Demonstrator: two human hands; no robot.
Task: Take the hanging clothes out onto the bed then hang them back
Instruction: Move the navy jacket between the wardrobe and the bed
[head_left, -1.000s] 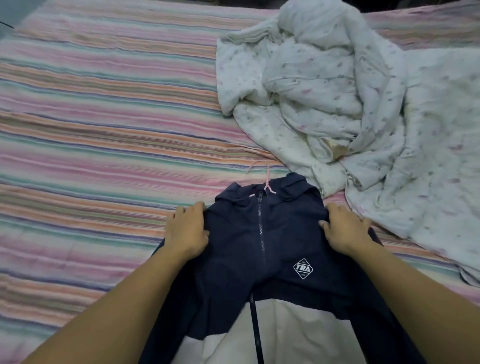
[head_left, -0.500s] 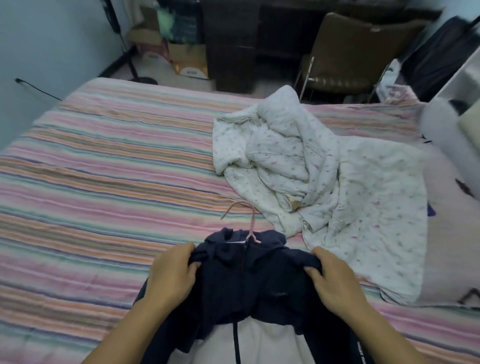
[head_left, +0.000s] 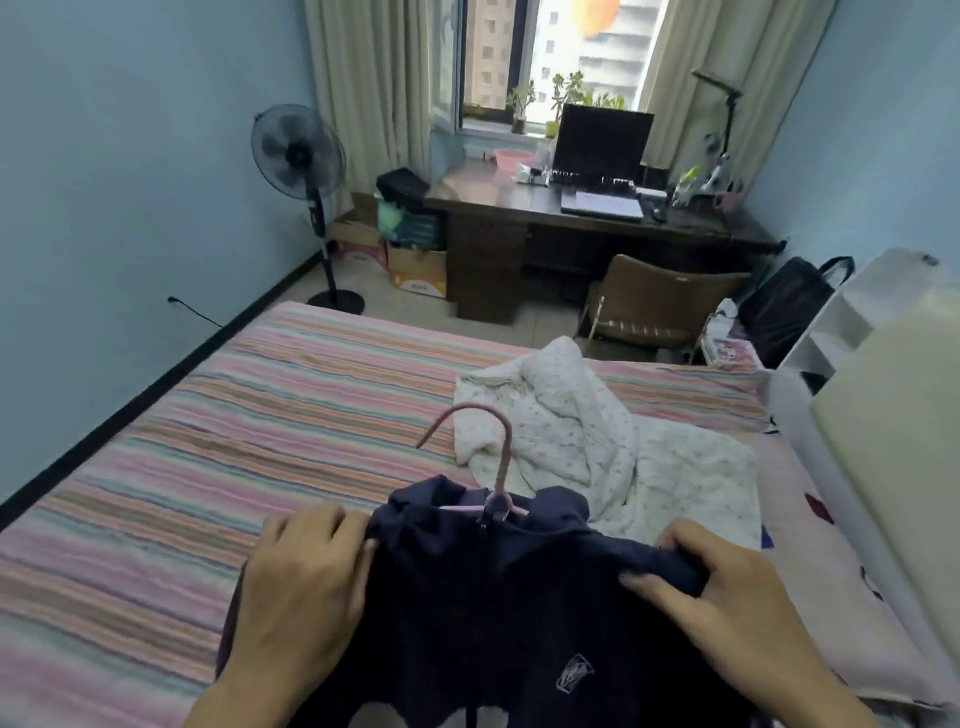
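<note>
A navy jacket (head_left: 509, 597) with a small white logo sits on a pink hanger (head_left: 497, 467), whose hook stands up above the collar. My left hand (head_left: 301, 587) grips the jacket's left shoulder. My right hand (head_left: 727, 592) grips the right shoulder, fingers curled into the cloth. The jacket is raised off the striped bed (head_left: 234, 457), held up in front of me. Its lower part runs out of the frame at the bottom.
A crumpled white floral quilt (head_left: 597, 447) lies on the bed just beyond the jacket. A white shelf unit (head_left: 841, 332) stands at the right. Past the bed are a brown chair (head_left: 660, 306), a dark desk (head_left: 571, 218) and a standing fan (head_left: 298, 156).
Both hands have lifted the jacket by its shoulders off the bed. The hanger hook now points upward. My view has swung up from the bed to the room.
</note>
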